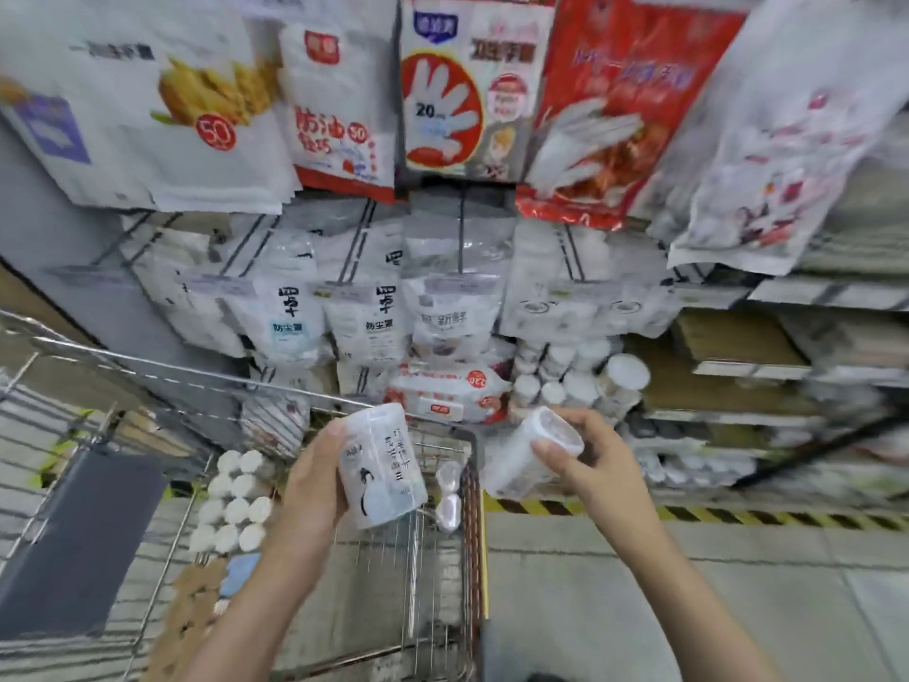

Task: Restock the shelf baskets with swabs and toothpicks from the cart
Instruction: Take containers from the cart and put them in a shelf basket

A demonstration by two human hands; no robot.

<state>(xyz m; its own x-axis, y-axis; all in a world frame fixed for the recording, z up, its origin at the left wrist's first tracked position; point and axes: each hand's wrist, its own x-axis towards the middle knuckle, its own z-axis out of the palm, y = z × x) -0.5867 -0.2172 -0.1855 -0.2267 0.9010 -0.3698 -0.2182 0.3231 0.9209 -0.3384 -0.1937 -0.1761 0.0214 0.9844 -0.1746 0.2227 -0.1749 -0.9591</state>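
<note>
My left hand (310,489) grips a round clear swab tub (381,467) with black print, held upright above the wire cart (433,573). My right hand (595,465) holds a second clear swab tub (529,455), tilted with its lid toward me, just right of the cart's rim. Several white-lidded tubs (233,504) stand packed together in the cart's left part. A few small clear containers (448,499) lie in the cart near its right wall. On the low shelf ahead, several similar white tubs (580,381) fill a basket area.
Glove packs (442,86) hang above on hooks, with white bagged goods (369,317) below them. A wet-wipe pack (447,391) lies on the low shelf. Black-and-yellow floor tape (688,514) runs along the shelf base. A dark panel (83,543) leans at the left.
</note>
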